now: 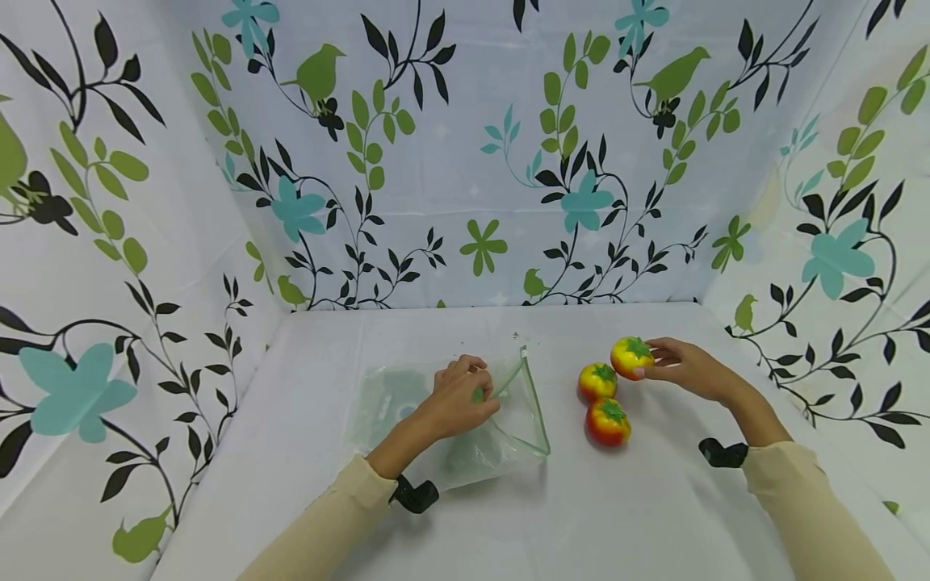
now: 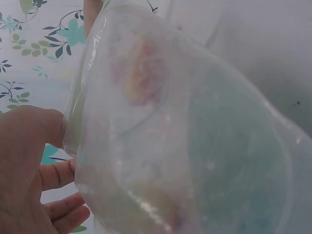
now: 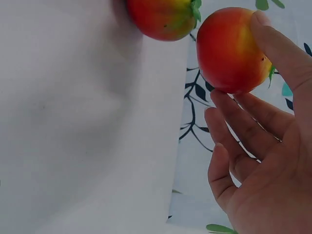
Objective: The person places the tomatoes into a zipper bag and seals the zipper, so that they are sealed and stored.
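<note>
My left hand (image 1: 459, 395) pinches the upper edge of a clear plastic bag (image 1: 465, 464) whose mouth has a green rim and gapes to the right. In the left wrist view, thumb and fingers meet at the edge of the cloudy bag (image 2: 229, 141), and blurred red-yellow shapes show through it. With thumb and fingertips my right hand (image 1: 686, 367) holds a red-yellow tomato (image 1: 629, 357) with a green leafy top. The right wrist view shows this tomato (image 3: 229, 51) between thumb and fingers. Two similar tomatoes, one (image 1: 598, 381) nearer the held one and another (image 1: 609, 423) closer to me, stand between bag and hand.
A white table (image 1: 581, 516) lies under everything. Cloth printed with leaves, birds and flowers hangs as a wall (image 1: 450, 161) behind it and at both sides. A black wrist device (image 1: 416, 495) sits at the left cuff, another (image 1: 722, 453) at the right.
</note>
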### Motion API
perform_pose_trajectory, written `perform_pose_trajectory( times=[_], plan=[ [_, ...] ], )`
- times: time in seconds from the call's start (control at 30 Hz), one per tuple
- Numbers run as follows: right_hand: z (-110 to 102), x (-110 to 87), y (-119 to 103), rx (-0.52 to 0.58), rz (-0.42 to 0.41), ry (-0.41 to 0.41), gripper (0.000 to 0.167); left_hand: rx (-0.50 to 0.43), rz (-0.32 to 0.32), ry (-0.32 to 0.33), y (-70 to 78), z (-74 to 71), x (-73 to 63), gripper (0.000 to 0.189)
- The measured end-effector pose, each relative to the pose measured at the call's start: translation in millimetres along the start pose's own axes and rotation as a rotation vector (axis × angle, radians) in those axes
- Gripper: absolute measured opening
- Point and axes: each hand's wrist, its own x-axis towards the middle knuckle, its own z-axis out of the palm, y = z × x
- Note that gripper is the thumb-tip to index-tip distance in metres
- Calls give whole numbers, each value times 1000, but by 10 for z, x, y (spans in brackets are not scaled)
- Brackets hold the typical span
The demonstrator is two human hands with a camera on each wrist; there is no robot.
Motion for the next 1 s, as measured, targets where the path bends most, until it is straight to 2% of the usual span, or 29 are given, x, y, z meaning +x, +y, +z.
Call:
perform_pose_trajectory(
  times=[0.3, 0.63, 1.0],
  plan=[
    [111, 5, -286, 13, -56, -9, 77, 7, 2, 4, 13, -3, 7, 17],
    [303, 28, -653, 17, -116, -66, 75, 29, -5, 2, 10, -29, 11, 18],
    [591, -2, -994, -40, -145, -146, 74, 21, -14, -13, 38, -41, 12, 17]
  ],
)
